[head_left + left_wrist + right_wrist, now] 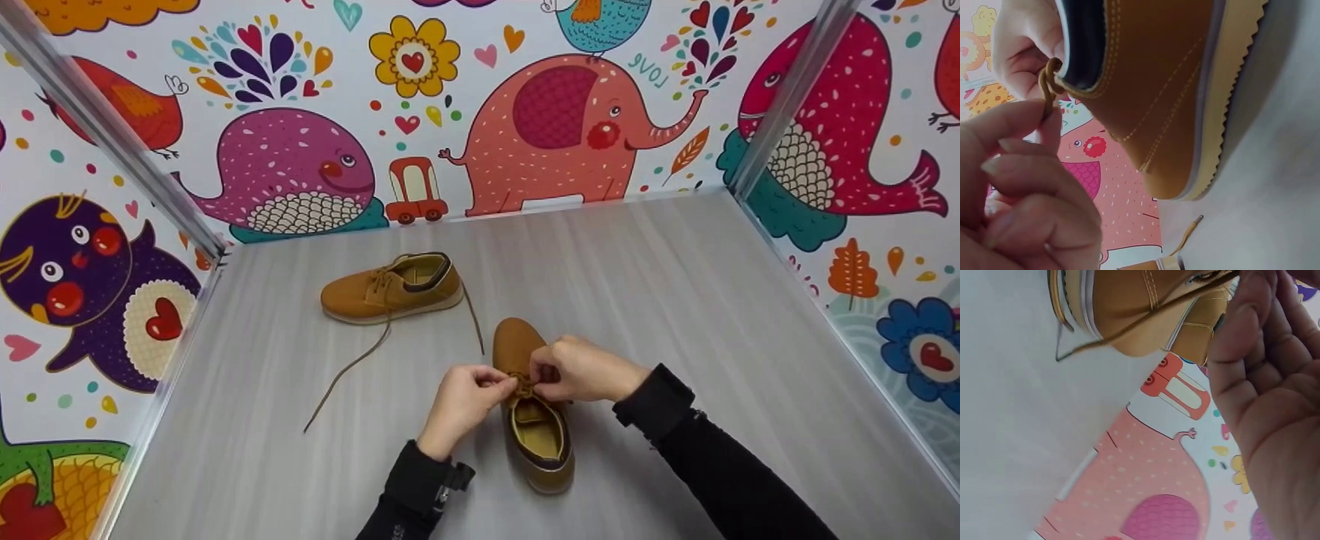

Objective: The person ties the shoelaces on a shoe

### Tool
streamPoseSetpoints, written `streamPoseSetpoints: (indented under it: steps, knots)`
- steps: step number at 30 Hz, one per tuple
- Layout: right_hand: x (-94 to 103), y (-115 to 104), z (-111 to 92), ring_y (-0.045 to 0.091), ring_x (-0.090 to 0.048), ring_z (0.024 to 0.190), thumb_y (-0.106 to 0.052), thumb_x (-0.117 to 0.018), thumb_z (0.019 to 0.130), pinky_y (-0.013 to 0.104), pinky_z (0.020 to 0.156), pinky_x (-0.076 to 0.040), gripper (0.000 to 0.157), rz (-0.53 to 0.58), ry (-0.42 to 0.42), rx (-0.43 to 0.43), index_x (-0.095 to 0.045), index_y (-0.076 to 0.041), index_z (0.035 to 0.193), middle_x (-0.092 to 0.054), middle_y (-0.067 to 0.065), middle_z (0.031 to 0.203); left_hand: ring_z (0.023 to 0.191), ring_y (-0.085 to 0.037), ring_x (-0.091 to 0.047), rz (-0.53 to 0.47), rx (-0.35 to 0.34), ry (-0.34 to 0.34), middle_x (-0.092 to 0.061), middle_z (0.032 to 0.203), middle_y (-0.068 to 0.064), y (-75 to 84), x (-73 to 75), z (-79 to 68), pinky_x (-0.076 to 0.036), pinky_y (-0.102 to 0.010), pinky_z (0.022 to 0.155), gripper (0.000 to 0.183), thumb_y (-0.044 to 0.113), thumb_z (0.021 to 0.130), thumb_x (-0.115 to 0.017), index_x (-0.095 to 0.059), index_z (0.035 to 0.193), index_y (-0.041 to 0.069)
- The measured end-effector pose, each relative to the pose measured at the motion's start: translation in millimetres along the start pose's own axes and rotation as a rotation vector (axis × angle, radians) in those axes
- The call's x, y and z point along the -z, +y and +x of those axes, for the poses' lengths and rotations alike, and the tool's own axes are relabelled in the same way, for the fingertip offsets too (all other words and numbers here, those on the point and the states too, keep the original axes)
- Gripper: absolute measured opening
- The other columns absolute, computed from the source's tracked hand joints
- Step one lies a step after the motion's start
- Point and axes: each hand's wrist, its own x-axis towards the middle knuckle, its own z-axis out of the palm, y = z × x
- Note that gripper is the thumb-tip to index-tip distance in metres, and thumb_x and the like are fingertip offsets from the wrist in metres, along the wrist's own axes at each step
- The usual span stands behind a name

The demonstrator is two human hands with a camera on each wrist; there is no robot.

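A tan lace-up shoe (516, 341) stands on the floor with its toe pointing away, between my two hands. My left hand (461, 405) is at the left of the lacing and pinches the brown shoelace (1044, 90) between thumb and forefinger, where a loop shows in the left wrist view. From the right, my right hand (589, 369) pinches the lace above the tongue with curled fingers. A loose lace end (1129, 326) runs from the right hand down past the shoe's side. The fingers partly hide the knot area.
The matching tan shoe (352, 297) sits further back on the left, toe to the left. Its untied lace (345, 367) trails across the grey floor (645, 285). Walls with cartoon animals, such as an elephant (547, 157), enclose the floor, with metal posts (787, 105) at the corners.
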Motion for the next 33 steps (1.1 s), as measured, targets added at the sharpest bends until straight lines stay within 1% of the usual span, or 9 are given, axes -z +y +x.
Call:
streamPoseSetpoints:
  steps: [8,13,18,21,24,27,30,31,33]
  knots:
    - [-9.7,9,-4,0.003,-0.055,0.061,-0.003,-0.069,0.079,0.023,0.056,-0.048,0.011,0.133,0.130,-0.114,-0.064,-0.012,0.081,-0.060,-0.010,0.071,0.056,-0.009,-0.046,-0.050,-0.015,0.005,-0.056,0.066,0.006,3.5,0.2,-3.0,-0.035,-0.022,0.050,0.015,0.023,0.091,-0.073,-0.074,0.084,0.010]
    - [-20.2,8,-2,0.004,-0.050,0.057,-0.003,-0.070,0.079,0.023,0.054,-0.044,0.014,0.133,0.253,-0.189,-0.061,-0.014,0.075,-0.056,-0.010,0.066,0.056,-0.007,-0.047,-0.047,-0.073,0.024,-0.057,0.066,0.006,4.4,-5.5,-6.9,-0.036,-0.021,0.050,0.013,0.022,0.092,-0.073,-0.073,0.086,0.010]
    - [-32.4,1,1,0.002,-0.048,0.053,-0.005,-0.074,0.079,0.022,0.050,-0.042,0.019,-0.005,0.402,-0.200,-0.060,-0.015,0.072,-0.055,-0.010,0.062,0.057,-0.004,-0.048,0.102,-0.210,0.103,-0.056,0.066,0.010,4.8,-12.9,-13.4,-0.039,-0.021,0.052,0.011,0.024,0.092,-0.073,-0.073,0.087,0.014]
    - [-38.6,-3,1,0.003,-0.049,0.052,-0.003,-0.078,0.079,0.021,0.049,-0.042,0.019,-0.127,0.485,-0.142,-0.061,-0.012,0.074,-0.057,-0.006,0.062,0.058,-0.002,-0.049,0.180,-0.284,0.126,-0.056,0.067,0.012,4.6,-17.3,-17.1,-0.040,-0.021,0.053,0.010,0.024,0.092,-0.073,-0.073,0.087,0.015]
    - [-42.9,-4,1,0.006,-0.054,0.053,-0.001,-0.080,0.078,0.021,0.050,-0.045,0.018,-0.196,0.543,-0.063,-0.064,-0.009,0.077,-0.062,-0.001,0.064,0.060,-0.002,-0.050,0.203,-0.330,0.132,-0.059,0.070,0.012,2.7,-19.3,-18.1,-0.041,-0.021,0.054,0.014,0.027,0.094,-0.071,-0.075,0.087,0.015]
    - [-45.6,-2,0,0.009,-0.059,0.057,-0.001,-0.081,0.078,0.022,0.052,-0.048,0.018,-0.209,0.571,-0.003,-0.065,-0.008,0.079,-0.065,0.001,0.068,0.058,-0.003,-0.049,0.202,-0.323,0.208,-0.058,0.067,0.011,0.5,-18.3,-16.6,-0.040,-0.022,0.053,0.028,0.034,0.096,-0.066,-0.076,0.079,0.014]
    - [-47.7,2,-1,0.008,-0.059,0.058,0.000,-0.082,0.077,0.021,0.053,-0.049,0.018,-0.209,0.585,0.039,-0.066,-0.008,0.080,-0.066,0.001,0.070,0.053,-0.005,-0.046,0.187,-0.254,0.303,-0.056,0.062,0.010,-1.0,-15.0,-11.0,-0.038,-0.024,0.050,0.036,0.038,0.098,-0.063,-0.075,0.074,0.013]
    - [-48.1,3,-1,0.008,-0.059,0.059,0.000,-0.082,0.077,0.021,0.053,-0.048,0.019,-0.211,0.591,0.054,-0.066,-0.008,0.080,-0.066,0.000,0.070,0.052,-0.005,-0.046,0.175,-0.216,0.305,-0.055,0.061,0.010,-1.4,-13.5,-8.0,-0.038,-0.024,0.050,0.037,0.039,0.098,-0.063,-0.074,0.075,0.012]
    - [-48.5,4,-2,0.008,-0.058,0.059,0.000,-0.083,0.077,0.021,0.053,-0.048,0.020,-0.228,0.599,0.087,-0.066,-0.009,0.081,-0.065,0.000,0.070,0.053,-0.006,-0.047,0.139,-0.143,0.251,-0.056,0.062,0.008,-2.9,-10.6,-1.2,-0.038,-0.024,0.051,0.035,0.038,0.097,-0.064,-0.074,0.078,0.011]
